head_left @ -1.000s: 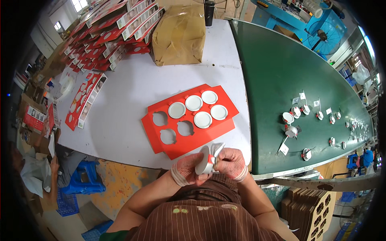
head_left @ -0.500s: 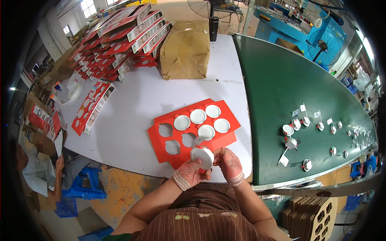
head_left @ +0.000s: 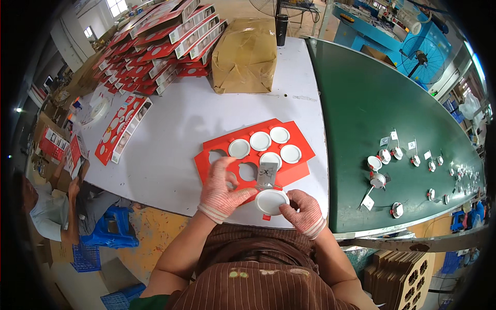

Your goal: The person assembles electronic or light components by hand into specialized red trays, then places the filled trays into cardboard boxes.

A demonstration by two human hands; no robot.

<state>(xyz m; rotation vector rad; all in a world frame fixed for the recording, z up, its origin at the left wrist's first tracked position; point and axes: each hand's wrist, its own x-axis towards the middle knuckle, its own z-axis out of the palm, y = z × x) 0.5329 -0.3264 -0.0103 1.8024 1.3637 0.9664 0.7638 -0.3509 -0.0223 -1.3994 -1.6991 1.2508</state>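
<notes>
Both my hands wear pale, red-stained knit gloves with cut-off fingertips. My right hand [head_left: 306,212] grips the right rim of a round white downlight [head_left: 270,202] at the near edge of the table. A red piece sticks out under that light, and a silvery tag [head_left: 267,173] with dark print stands above it. To its left, my left hand [head_left: 219,192] is open, thumb and fingers spread, over the near left part of a red cardboard insert [head_left: 295,176]. Several white round lights [head_left: 260,140] sit in the insert's holes; other holes on its left are bare, partly hidden by my left hand.
To the right, a green conveyor belt [head_left: 356,103] carries several downlights [head_left: 378,180] with tags. Red printed boxes [head_left: 155,51] are piled back left, beside a brown paper-wrapped package [head_left: 245,57] and a black cup [head_left: 281,28]. Another person [head_left: 49,209] works at far left.
My left hand has let go of the downlight and moved up and left, its fingers spreading. The light now lies flatter in my right hand, and its tag stands up above it.
</notes>
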